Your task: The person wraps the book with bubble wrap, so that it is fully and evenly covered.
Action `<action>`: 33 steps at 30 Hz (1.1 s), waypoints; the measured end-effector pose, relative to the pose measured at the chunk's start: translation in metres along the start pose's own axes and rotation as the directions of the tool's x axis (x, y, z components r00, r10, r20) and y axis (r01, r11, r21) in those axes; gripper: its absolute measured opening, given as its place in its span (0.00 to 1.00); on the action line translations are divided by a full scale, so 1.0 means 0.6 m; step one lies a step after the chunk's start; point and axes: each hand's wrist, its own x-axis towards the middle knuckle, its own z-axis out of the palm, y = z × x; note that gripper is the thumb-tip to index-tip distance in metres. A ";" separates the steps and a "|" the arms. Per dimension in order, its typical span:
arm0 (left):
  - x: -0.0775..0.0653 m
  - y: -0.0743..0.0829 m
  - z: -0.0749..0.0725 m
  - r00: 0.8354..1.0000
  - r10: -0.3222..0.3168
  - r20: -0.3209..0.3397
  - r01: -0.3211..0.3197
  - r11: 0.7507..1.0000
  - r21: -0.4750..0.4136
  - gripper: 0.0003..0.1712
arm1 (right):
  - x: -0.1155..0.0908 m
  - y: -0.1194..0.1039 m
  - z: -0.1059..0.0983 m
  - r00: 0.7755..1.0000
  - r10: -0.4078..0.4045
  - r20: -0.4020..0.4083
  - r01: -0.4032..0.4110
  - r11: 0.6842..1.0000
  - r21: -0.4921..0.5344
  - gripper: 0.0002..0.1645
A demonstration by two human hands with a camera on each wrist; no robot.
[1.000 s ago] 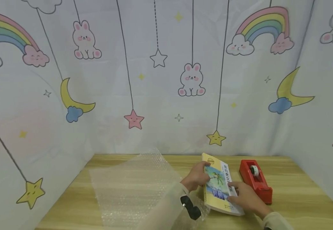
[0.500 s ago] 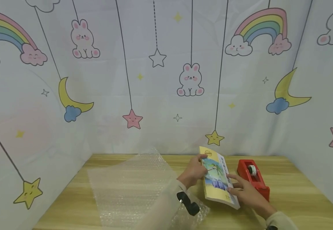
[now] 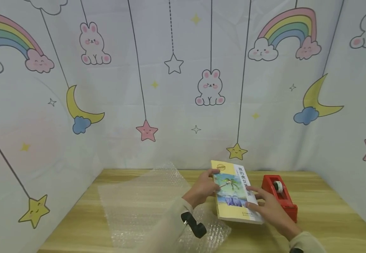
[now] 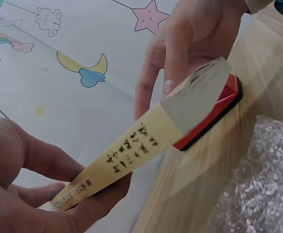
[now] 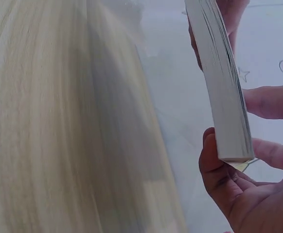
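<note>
A paperback book point(image 3: 228, 184) with a yellow and white cover and a palm-tree picture is held up above the table, tilted. My left hand point(image 3: 203, 188) grips its spine side, thumb on the cover. In the left wrist view, the left fingers point(image 4: 102, 196) wrap the pale yellow spine point(image 4: 127, 150). On the opposite side, my right hand point(image 3: 273, 211) holds the book near its lower right edge. The right wrist view has the page edges point(image 5: 224, 92) between fingers on both faces. Behind the right hand stands a red tape dispenser point(image 3: 281, 196).
A sheet of clear bubble wrap point(image 3: 145, 207) lies flat on the wooden table point(image 3: 325, 207), left of the book and partly under the left forearm. White fabric printed with rabbits, stars and rainbows point(image 3: 176, 98) encloses the back and sides.
Both hands have lifted the book slightly and carried it left, and its cover now faces the head view more squarely. The bubble wrap and tape dispenser have stayed put.
</note>
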 end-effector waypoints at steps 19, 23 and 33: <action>-0.052 -0.022 -0.072 0.999 0.003 -0.034 -0.001 0.997 0.079 0.40 | -0.007 -0.044 0.056 0.998 -0.067 0.002 0.067 0.997 -0.029 0.39; -0.056 -0.029 -0.085 0.999 -0.002 -0.041 0.006 0.996 0.088 0.40 | -0.007 -0.050 0.065 0.997 -0.072 0.016 0.072 0.997 -0.012 0.39; -0.072 -0.034 -0.121 0.998 -0.025 -0.053 0.033 0.989 0.146 0.39 | -0.003 -0.067 0.090 0.988 -0.115 0.100 0.106 0.990 0.089 0.39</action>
